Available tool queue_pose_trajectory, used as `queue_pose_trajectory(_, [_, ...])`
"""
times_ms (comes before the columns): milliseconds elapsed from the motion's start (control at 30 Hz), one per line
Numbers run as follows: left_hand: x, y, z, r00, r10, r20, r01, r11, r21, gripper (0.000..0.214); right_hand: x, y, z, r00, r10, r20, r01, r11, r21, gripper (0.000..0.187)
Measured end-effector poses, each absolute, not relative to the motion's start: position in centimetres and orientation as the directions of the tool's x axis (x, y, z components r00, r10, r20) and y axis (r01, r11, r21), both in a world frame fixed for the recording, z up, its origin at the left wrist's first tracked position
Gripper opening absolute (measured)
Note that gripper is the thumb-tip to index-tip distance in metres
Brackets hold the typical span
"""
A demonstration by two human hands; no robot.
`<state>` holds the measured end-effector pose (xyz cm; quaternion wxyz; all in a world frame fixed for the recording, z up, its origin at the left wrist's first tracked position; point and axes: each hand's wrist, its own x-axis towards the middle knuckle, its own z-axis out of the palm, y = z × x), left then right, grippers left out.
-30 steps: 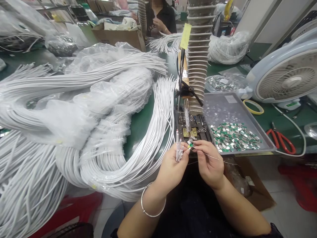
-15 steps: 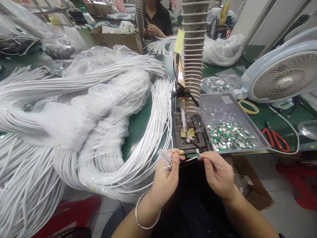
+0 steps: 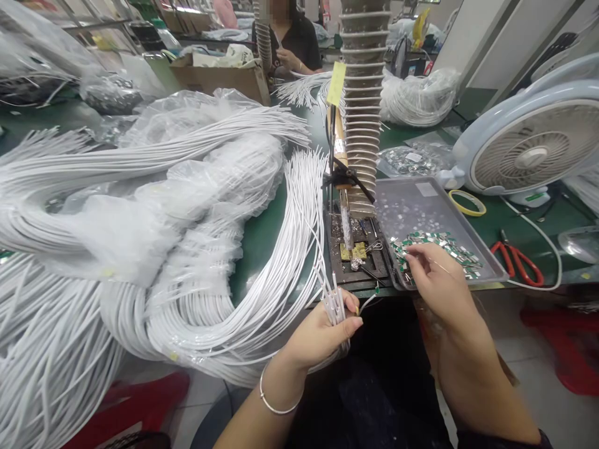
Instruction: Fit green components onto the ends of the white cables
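My left hand (image 3: pixel 318 333) is clenched around a small bundle of white insulated cables (image 3: pixel 335 305), their ends sticking up past my fingers, just off the front edge of the green table (image 3: pixel 276 212) and below a dark soldering jig with a brass plate (image 3: pixel 353 251). My right hand (image 3: pixel 440 274) is out over the near-left corner of a shallow grey metal tray (image 3: pixel 412 206), its fingertips (image 3: pixel 410 257) down at a pile of small green-and-silver metal pieces (image 3: pixel 435 246). I cannot tell whether they touch a piece or have closed on one.

The tray sits at the table's front edge, its left rim just beside the jig, and its upper half holds only scattered silver bits. There is a narrow gap of open air between my hands, above the table edge. On my left, a huge heap of white cables (image 3: pixel 187 299) in clear plastic bags (image 3: pixel 93 231) crowds up near the jig. Past the tray's right rim lie a roll of yellow tape (image 3: pixel 465 202) and red-handled cutters (image 3: pixel 517 265), with a white fan (image 3: pixel 528 140) behind them.
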<state>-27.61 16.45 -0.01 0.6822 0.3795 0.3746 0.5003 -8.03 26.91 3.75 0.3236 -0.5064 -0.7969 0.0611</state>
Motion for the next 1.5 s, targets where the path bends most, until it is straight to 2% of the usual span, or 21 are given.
queue_pose_trajectory(133, [-27.4,16.2,-1.0,0.242,0.964,-0.11,-0.566,0.233,0.791,0.022,-8.0,27.5,3.7,-0.325,0.882,0.34,0.806,0.446,-0.388,0.01])
queue_pose_trajectory(233, [-27.0,16.2,-1.1,0.196,0.974,-0.117,-0.665,0.219,0.714,0.026,-8.0,27.5,3.6,-0.339,0.887,0.314,0.819,0.443,-0.366,0.011])
queue_pose_trajectory(367, [-26.6,16.4,-0.7,0.143,0.979,-0.145,-0.725,0.204,0.658,0.023,-8.0,27.1,3.6,-0.335,0.844,0.418,0.799,0.49,-0.348,0.013])
queue_pose_trajectory(533, [-26.3,16.5,-0.7,0.085,0.979,-0.187,-0.722,0.19,0.665,0.024,-8.6,26.1,3.8,-0.299,0.753,0.586,0.723,0.58,-0.376,0.017])
queue_pose_trajectory(667, [-26.1,16.5,-0.4,0.066,0.973,-0.222,-0.701,0.204,0.683,0.03,-9.3,25.0,4.0,-0.299,0.725,0.62,0.635,0.636,-0.438,0.019])
queue_pose_trajectory(967, [-26.0,16.4,0.2,0.001,0.95,-0.312,-0.555,0.26,0.79,0.035,-11.1,22.4,3.6,-0.343,0.772,0.534,0.411,0.635,-0.654,0.011])
queue_pose_trajectory(1267, [-26.0,16.1,-0.4,0.03,0.975,-0.22,-0.433,0.211,0.876,0.037,-13.1,21.7,3.6,-0.386,0.895,0.223,0.262,0.338,-0.904,0.01])
queue_pose_trajectory(1367, [-26.1,16.0,-0.4,0.032,0.979,-0.2,-0.371,0.197,0.907,0.037,-13.4,21.8,3.9,-0.414,0.891,0.188,0.2,0.29,-0.936,0.011])
queue_pose_trajectory(1500, [-26.0,16.1,0.0,0.003,0.984,-0.176,-0.308,0.168,0.936,0.035,-13.4,21.9,4.0,-0.414,0.897,0.156,0.209,0.261,-0.943,0.014])
